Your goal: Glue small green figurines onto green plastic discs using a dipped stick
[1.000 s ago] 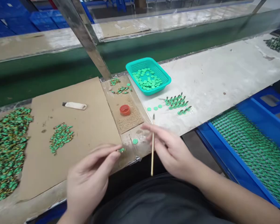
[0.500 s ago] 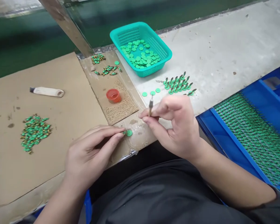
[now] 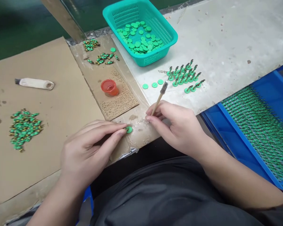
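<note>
Thumb and forefinger of my left hand (image 3: 91, 144) pinch a small green figure at the table's front edge, mostly hidden by the fingertips. Against it is a green disc (image 3: 129, 129). My right hand (image 3: 176, 125) grips a thin wooden brush (image 3: 158, 102), its dark tip pointing up and away from me. Three loose green discs (image 3: 154, 85) lie beyond the brush, beside several upright figures on discs (image 3: 182, 75). A red cup (image 3: 109, 87) of liquid stands on a speckled cardboard piece (image 3: 122, 102).
A teal basket (image 3: 153, 58) of green discs stands at the back. Loose green figures (image 3: 25, 129) and a whitish tube (image 3: 35, 83) lie on cardboard (image 3: 58, 106) at left. Small figure piles (image 3: 91, 45) sit behind the cup. At right, a blue tray (image 3: 247, 138) holds many green pieces.
The brush has tilted to the right, and the fingers of my right hand have lowered around it. My left hand keeps its pinch. The whole view has shifted slightly.
</note>
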### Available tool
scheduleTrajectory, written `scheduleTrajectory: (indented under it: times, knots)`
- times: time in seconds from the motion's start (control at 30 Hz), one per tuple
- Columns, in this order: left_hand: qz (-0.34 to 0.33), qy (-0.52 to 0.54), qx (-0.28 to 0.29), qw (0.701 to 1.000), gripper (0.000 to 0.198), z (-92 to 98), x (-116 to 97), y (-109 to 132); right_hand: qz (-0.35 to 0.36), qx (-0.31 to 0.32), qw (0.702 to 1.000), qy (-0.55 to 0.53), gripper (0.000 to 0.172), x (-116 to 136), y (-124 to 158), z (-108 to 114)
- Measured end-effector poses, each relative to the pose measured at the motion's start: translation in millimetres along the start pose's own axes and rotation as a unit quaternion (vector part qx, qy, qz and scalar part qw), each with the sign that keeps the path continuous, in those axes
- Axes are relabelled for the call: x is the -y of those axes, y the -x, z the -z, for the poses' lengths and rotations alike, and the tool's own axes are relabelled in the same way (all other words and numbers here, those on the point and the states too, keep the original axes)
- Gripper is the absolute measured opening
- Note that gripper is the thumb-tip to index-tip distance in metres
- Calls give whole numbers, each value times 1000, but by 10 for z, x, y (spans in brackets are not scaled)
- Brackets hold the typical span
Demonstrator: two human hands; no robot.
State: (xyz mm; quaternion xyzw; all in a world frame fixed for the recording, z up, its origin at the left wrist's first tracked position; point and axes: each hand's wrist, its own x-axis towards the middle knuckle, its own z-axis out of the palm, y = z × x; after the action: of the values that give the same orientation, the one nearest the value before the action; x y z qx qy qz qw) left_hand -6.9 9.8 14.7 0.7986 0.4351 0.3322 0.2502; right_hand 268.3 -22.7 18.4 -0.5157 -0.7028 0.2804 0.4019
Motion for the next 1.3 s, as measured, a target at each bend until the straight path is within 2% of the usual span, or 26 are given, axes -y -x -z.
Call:
scheduleTrajectory:
  times: [0.2,0.47,0.57,0.7,0.9,1.07,1.23,1.27,1.3]
  knots:
    - [-23,-7,2,1000,8,-22,-18,-15,28,40,998,42,11,58,-36,85]
    - [-50,-24,6,998,11,-38,-27,8,52,62,991,106,13,87,-85,157]
    - [-57,-24,6,998,14,-46,-39,27,46,70,990,116,20,68,-82,178]
    - [-27,-22,-3,999,7,-53,-62,45,37,63,994,78,35,63,-100,22]
    - [7,-9,-13,1000,10,-75,3,74,54,90,993,50,38,93,-241,-263]
    - [19,-7,-20,1000,11,-93,19,89,47,127,989,66,35,121,-309,-250]
    - [27,-8,-15,999,11,-85,-8,78,36,126,990,48,35,112,-307,-246]
    - [27,-7,-15,1000,12,-83,-9,78,38,122,991,39,37,106,-311,-250]
    - [26,-6,-15,1000,12,-81,-10,78,42,121,991,31,47,100,-317,-255]
